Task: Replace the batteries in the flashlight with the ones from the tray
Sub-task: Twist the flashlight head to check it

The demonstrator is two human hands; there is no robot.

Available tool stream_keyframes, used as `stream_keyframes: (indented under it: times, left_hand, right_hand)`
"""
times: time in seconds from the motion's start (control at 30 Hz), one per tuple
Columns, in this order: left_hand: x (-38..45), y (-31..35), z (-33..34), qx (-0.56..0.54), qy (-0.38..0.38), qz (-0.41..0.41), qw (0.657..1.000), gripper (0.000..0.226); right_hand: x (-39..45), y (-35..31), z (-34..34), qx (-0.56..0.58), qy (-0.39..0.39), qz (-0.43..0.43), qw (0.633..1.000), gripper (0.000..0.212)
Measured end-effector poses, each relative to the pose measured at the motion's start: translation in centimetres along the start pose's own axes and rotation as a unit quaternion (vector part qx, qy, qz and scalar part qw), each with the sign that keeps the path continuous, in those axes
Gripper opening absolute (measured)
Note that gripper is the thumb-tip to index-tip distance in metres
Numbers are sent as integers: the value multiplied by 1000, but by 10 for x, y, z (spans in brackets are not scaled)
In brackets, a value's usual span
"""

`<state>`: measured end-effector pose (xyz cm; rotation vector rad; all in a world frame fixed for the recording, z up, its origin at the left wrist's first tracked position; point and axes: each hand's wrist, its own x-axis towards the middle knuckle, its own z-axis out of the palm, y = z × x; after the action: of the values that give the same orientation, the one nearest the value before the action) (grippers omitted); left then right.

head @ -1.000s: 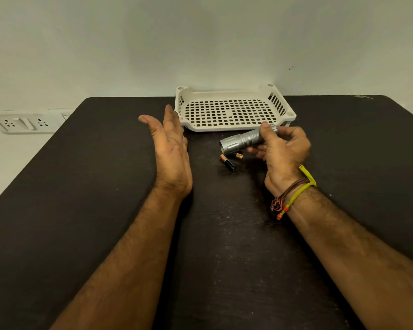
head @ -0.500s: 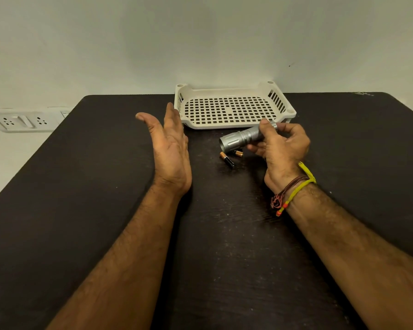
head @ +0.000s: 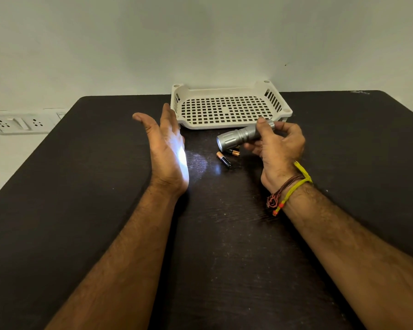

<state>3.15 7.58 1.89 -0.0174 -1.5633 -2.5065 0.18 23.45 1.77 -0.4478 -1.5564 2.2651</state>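
Head view: right hand (head: 275,148), right of centre, grips the silver flashlight (head: 242,136) by its rear barrel, fingers curled round it, lens pointing toward frame left. Left hand (head: 167,151), centre-left, stands on edge with fingers straight and together, holding nothing; a bright white patch of light falls on its palm side and on the black table (head: 81,186) beside it. Two batteries (head: 225,157) lie on the table just below the flashlight head. White perforated tray (head: 224,123) sits at upper centre, against the wall.
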Motion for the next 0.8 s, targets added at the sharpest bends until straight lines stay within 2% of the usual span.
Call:
stream_keyframes:
  times: [0.8]
  left_hand:
    - [-2, -1, 2, 11, 23, 14, 1000, 87]
  right_hand:
    - [-1, -1, 0, 8, -4, -5, 1000, 25]
